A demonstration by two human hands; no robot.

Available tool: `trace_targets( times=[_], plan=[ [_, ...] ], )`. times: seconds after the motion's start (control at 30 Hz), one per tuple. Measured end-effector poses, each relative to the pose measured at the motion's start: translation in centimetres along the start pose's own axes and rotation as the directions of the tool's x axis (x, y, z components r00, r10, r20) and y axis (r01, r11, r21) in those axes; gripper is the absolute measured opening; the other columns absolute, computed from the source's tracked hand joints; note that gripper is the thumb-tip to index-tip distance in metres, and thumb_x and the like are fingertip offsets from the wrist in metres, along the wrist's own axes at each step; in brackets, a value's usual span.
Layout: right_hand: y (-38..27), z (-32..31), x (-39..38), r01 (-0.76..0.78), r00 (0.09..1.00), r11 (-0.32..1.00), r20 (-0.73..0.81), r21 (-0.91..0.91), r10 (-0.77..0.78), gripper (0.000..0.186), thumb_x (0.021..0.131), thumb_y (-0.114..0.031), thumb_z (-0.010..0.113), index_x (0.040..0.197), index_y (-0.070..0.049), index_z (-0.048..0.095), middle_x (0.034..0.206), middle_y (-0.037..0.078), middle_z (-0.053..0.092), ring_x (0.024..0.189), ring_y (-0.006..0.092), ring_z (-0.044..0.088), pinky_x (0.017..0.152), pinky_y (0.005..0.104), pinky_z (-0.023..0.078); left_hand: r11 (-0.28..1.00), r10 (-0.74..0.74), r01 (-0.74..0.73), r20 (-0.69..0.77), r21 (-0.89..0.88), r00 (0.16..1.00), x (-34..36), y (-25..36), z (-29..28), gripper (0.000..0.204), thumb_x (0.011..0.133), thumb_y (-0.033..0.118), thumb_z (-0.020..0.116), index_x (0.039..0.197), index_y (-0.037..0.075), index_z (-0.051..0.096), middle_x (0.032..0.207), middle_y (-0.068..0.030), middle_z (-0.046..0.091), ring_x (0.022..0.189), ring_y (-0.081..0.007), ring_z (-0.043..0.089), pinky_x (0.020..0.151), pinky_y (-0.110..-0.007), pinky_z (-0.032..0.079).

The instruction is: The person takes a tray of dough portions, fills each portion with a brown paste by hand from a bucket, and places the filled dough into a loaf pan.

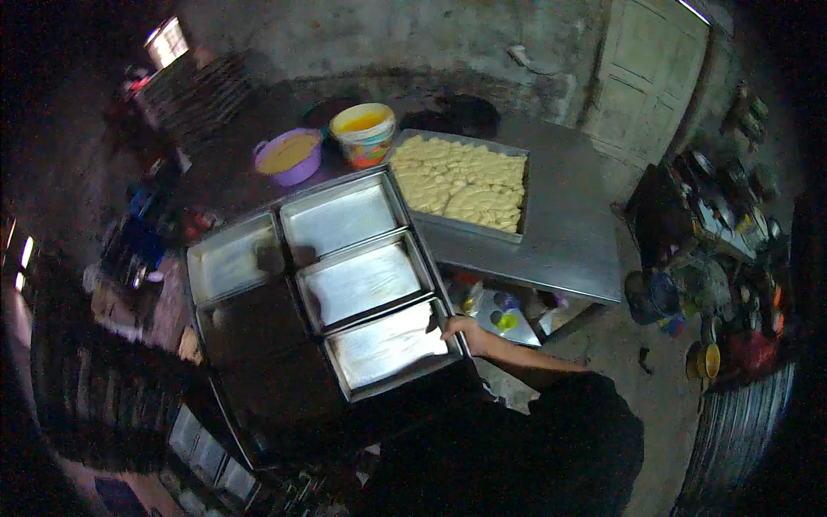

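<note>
One tray [417, 233] of metal pans [362, 283], left of frame centre, between right hand [463, 334] pinching its right rim and left hand [190, 346] at its left (grip too dark to tell), pans' long axes slanting up-right, right hand nearer the tabletop [568, 202].

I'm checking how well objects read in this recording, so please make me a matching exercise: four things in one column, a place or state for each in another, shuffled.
Things
1. purple bowl
2. bucket
3. pale dough
4. framed set of pans

Place or state
A. spread in a shallow metal tray on the table
B. gripped at one edge by the right hand
C. holding something tan
D. holding something orange-yellow

Pairs: 1-C, 2-D, 3-A, 4-B
</note>
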State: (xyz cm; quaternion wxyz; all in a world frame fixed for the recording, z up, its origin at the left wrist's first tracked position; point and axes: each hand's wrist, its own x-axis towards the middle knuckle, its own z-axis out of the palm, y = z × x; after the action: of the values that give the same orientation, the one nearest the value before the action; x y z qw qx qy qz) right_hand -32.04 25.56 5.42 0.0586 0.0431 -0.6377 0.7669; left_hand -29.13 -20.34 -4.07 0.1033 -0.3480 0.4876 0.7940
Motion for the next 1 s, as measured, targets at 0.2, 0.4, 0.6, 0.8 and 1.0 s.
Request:
trace_targets(
  times=[0.2,0.4,0.6,0.8,1.0],
  plan=[
    [-9.6,-9.8,-12.2,0.062,0.778,0.938,-0.605,0.342,0.17,0.048,0.06,-0.013,0.059,0.104,0.004,0.06,0.083,0.015,0.064,0.075,0.0211,0.061,0.072,0.0355,0.051,0.972,0.004,-0.056,0.223,0.227,0.975,0.3,-2.2,15.9,0.046,0.092,0.03,0.062,0.132,0.009,0.052,0.126,-0.0128,0.054,0.115,-0.028,0.052,0.096,-0.041,0.045],
    [-5.4,-13.1,-21.8,0.331,0.433,0.865,-0.875,0.377,0.216,0.027,0.067,-0.019,0.06,0.083,0.003,0.06,0.077,0.016,0.064,0.062,0.0256,0.06,0.058,0.0359,0.053,0.894,0.068,-0.25,0.439,0.371,0.896,1.2,-3.7,24.8,0.045,0.092,0.028,0.064,0.131,0.009,0.053,0.123,-0.0129,0.056,0.114,-0.0271,0.054,0.095,-0.04,0.046],
    [-0.2,-14.5,-28.8,0.328,-0.005,0.944,-0.999,-0.047,-0.049,0.035,0.079,-0.031,0.061,0.075,0.003,0.056,0.079,0.019,0.063,0.068,0.0315,0.065,0.064,0.042,0.058,0.718,0.189,-0.559,0.657,0.414,0.73,3.3,-2.8,34.5,0.043,0.091,0.025,0.065,0.13,0.008,0.054,0.12,-0.0131,0.059,0.112,-0.0262,0.056,0.094,-0.039,0.047],
    [-5.1,-12.5,-25.4,0.561,-0.149,0.818,-0.957,0.127,0.25,0.032,0.075,-0.026,0.06,0.081,0.005,0.058,0.08,0.022,0.065,0.063,0.0301,0.064,0.065,0.0383,0.057,0.215,0.408,-0.928,0.835,0.305,0.369,6.1,-3.3,43.4,0.042,0.087,0.023,0.07,0.125,0.008,0.058,0.113,-0.0133,0.061,0.106,-0.0284,0.059,0.095,-0.041,0.046],
    [0.2,-11.4,-24.1,0.379,-0.499,0.925,-0.847,-0.022,0.184,0.026,0.079,-0.036,0.06,0.083,-0.011,0.056,0.087,0.005,0.057,0.075,0.0256,0.058,0.076,0.0448,0.051,-0.277,0.265,-0.958,0.964,0.078,0.002,3.4,2.5,58.0,0.041,0.077,0.03,0.078,0.111,0.011,0.063,0.107,-0.0114,0.059,0.109,-0.0342,0.054,0.106,-0.052,0.033]
  ],
)
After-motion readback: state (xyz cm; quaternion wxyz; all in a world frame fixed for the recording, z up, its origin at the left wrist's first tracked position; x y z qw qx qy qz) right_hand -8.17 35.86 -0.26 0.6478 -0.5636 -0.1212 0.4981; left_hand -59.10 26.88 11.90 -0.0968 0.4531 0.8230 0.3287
